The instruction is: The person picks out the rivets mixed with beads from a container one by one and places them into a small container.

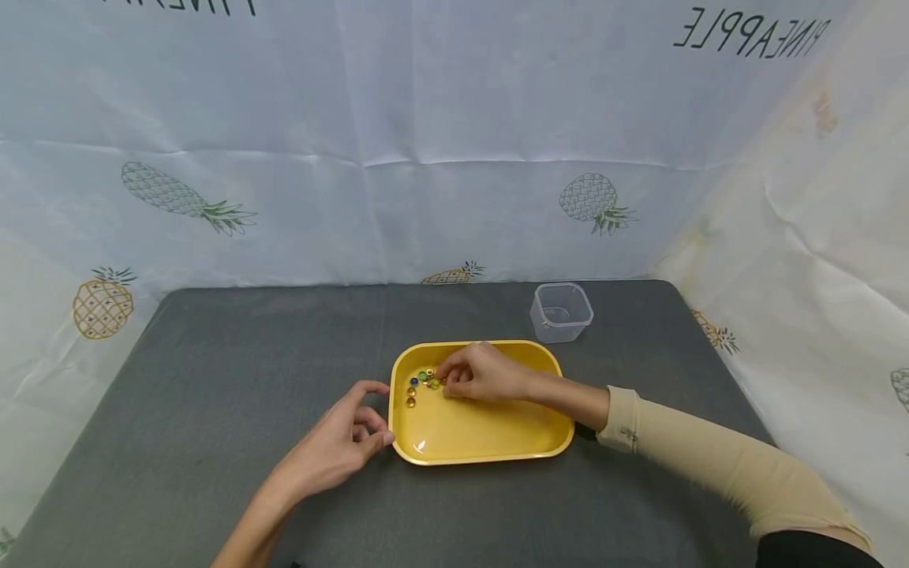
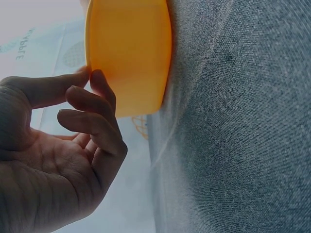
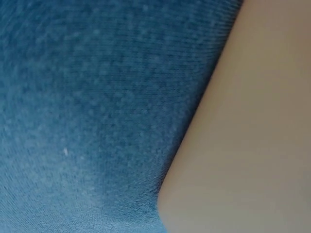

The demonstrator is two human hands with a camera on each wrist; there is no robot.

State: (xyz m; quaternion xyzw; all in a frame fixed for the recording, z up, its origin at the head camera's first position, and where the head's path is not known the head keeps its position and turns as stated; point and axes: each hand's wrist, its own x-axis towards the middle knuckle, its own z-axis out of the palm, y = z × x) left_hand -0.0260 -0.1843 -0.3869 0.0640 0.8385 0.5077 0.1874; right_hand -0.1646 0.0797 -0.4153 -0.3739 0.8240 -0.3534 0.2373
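A shallow yellow tray [image 1: 483, 430] lies on the table in the head view. Small shiny round beads or marbles, several of them, sit in its left part, among them a blue one [image 1: 414, 381] and an amber one [image 1: 411, 402]. My left hand [image 1: 339, 446] touches the tray's left rim with index finger and thumb; the other fingers are bent loosely. In the left wrist view, those fingertips meet the tray's wall [image 2: 129, 53]. My right hand [image 1: 490, 375] reaches over the tray, fingertips down at the beads. Whether they pinch one is hidden.
A clear plastic container [image 1: 561, 314] stands behind the tray, to the right. Dark grey cloth covers the table [image 1: 284, 347]. A white curtain [image 1: 461, 102] printed with pineapples hangs at the back and sides. The right wrist view has only cloth and a blurred tan shape.
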